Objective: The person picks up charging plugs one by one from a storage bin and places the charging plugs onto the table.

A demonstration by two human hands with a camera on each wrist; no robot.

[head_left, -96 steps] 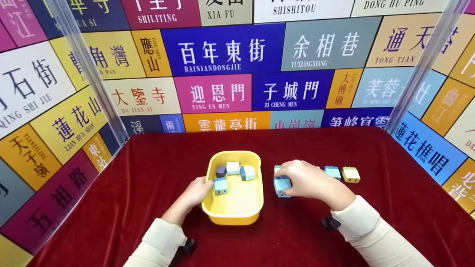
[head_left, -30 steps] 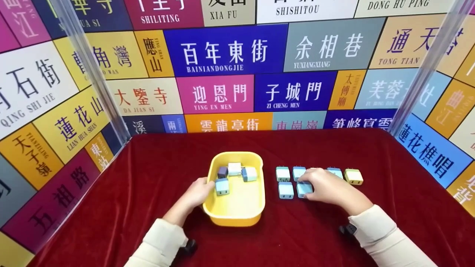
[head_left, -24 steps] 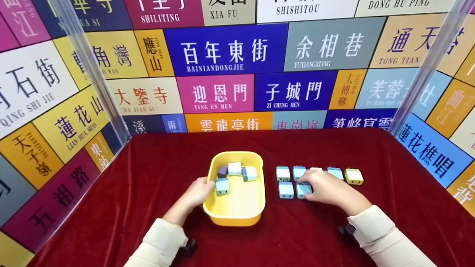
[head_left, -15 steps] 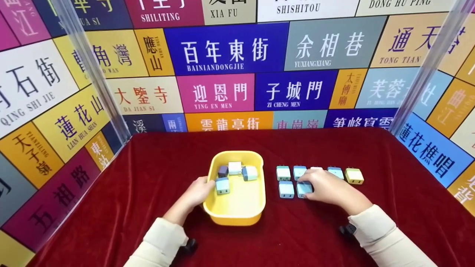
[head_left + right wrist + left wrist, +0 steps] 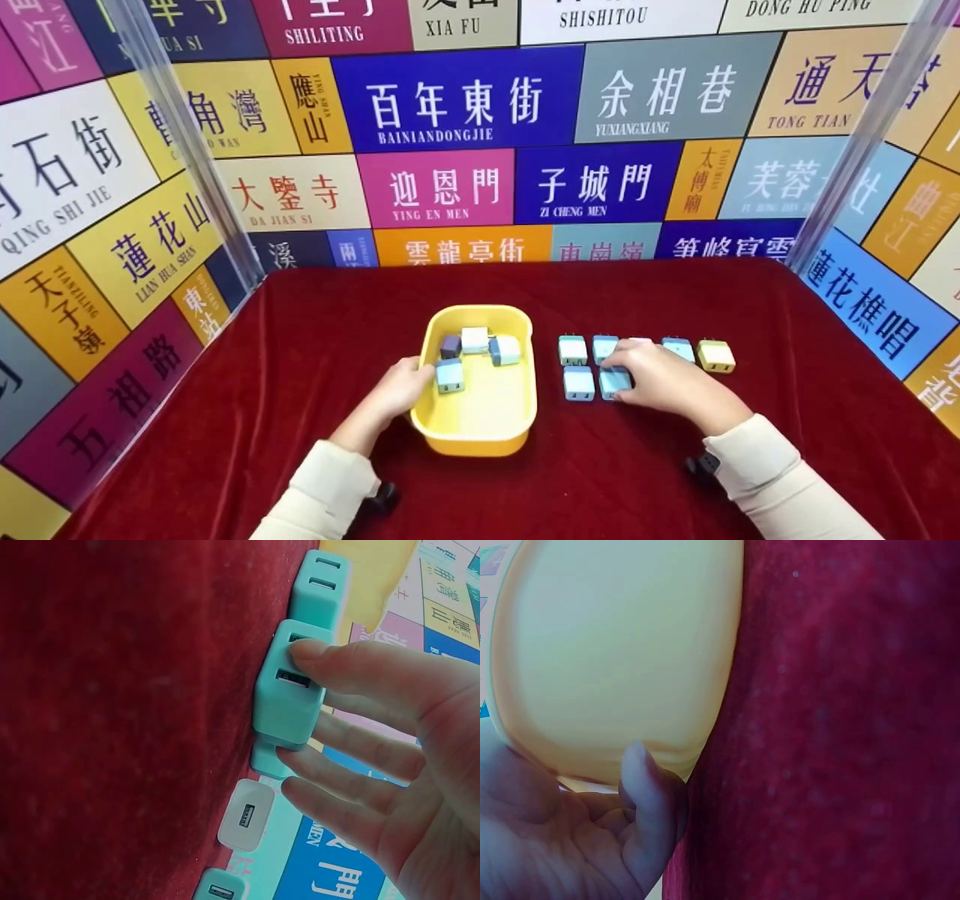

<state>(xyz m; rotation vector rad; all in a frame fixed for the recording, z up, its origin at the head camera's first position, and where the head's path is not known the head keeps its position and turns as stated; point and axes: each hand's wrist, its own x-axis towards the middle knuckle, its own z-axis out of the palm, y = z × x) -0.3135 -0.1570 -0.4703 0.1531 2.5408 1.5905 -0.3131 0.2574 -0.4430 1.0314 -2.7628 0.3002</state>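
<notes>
My left hand [image 5: 397, 390] grips the left wall of a yellow plastic tub [image 5: 480, 444]; its thumb lies along the outside in the left wrist view. Inside sit a dark purple block [image 5: 450, 346], a white USB charger [image 5: 474, 340], a blue-and-white charger [image 5: 505, 351] and a light blue one [image 5: 450, 376]. To the right, my right hand [image 5: 664, 379] pinches a light blue USB charger [image 5: 289, 712] in the front row, thumb over its socket face, fingers behind. Left of it stands another light blue charger [image 5: 578, 384].
Behind runs a row of chargers: a green-and-white one [image 5: 572, 351], a blue one [image 5: 605, 348], a whitish one [image 5: 247, 816] mostly covered by my hand in the head view, a further blue one [image 5: 678, 349] and a yellow one [image 5: 716, 356]. Dark red cloth [image 5: 337, 315] covers the table.
Since the oldest frame my right hand has let go of the front-left charger and moved right to the one beside it. Over the last second both hands stay nearly still.
</notes>
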